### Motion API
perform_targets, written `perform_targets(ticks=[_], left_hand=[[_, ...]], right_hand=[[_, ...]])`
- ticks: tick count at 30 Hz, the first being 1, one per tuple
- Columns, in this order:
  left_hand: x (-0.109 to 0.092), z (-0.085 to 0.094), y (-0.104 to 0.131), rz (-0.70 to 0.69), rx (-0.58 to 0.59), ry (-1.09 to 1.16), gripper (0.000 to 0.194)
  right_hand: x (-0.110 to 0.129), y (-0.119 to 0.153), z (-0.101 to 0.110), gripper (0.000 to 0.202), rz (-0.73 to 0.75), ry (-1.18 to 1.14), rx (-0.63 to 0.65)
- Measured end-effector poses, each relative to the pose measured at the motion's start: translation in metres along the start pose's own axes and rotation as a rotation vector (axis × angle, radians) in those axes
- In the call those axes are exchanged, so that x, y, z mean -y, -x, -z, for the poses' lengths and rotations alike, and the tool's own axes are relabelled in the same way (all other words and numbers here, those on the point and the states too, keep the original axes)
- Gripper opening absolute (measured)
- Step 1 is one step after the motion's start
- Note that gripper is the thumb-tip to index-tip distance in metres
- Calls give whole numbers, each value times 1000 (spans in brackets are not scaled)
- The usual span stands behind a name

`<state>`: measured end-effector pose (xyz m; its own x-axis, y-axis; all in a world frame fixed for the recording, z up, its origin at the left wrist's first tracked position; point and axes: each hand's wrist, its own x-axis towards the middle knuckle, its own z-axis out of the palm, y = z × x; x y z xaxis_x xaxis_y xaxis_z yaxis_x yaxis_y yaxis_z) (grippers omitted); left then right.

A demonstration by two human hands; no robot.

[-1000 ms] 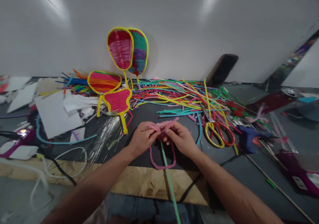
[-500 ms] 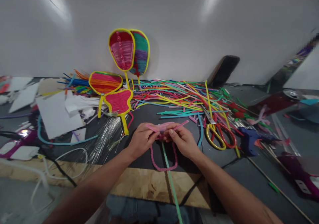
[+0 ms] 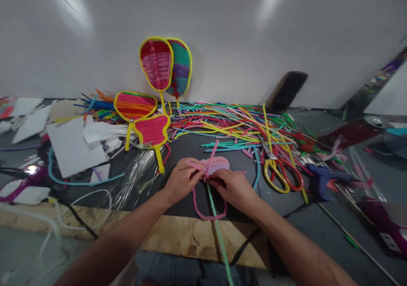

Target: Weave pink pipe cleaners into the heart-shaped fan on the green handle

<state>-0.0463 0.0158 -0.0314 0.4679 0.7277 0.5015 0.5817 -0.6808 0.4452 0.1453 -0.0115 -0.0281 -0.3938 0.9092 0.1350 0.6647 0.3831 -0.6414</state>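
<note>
At the table's front, both my hands meet over a pink pipe-cleaner frame. Its far part is a pink and lilac filled panel (image 3: 219,164), and its near part is an open pink loop (image 3: 210,218). A pale green twisted stem (image 3: 219,235) runs from the middle, across the loop, down toward me. My left hand (image 3: 184,176) pinches the pink pipe cleaner (image 3: 196,165) at the frame's left side. My right hand (image 3: 237,188) has its fingers closed at the frame's middle, fingertips partly hidden. One pink strand (image 3: 213,152) sticks up between the hands.
Behind lies a heap of coloured pipe cleaners (image 3: 219,120). Scissors (image 3: 276,173) and a blue glue gun (image 3: 319,182) are to the right. Yellow-edged fans (image 3: 156,63) stand against the wall, and a phone (image 3: 289,91) leans there. White card (image 3: 76,146) lies left.
My right hand has turned palm-down and lowered slightly, uncovering the pink and lilac panel. A pink strand now points up. The left hand has barely moved.
</note>
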Motion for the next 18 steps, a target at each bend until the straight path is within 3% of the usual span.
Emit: perform_targets(ticks=[7,18], left_hand=[[-4,1,0,-29,11,14,10],[-6,4,-2,82,141,13,24]], right_hand=[[7,2,-5,16,-66,373,64],[7,-1,-9,17,-147,401,20]])
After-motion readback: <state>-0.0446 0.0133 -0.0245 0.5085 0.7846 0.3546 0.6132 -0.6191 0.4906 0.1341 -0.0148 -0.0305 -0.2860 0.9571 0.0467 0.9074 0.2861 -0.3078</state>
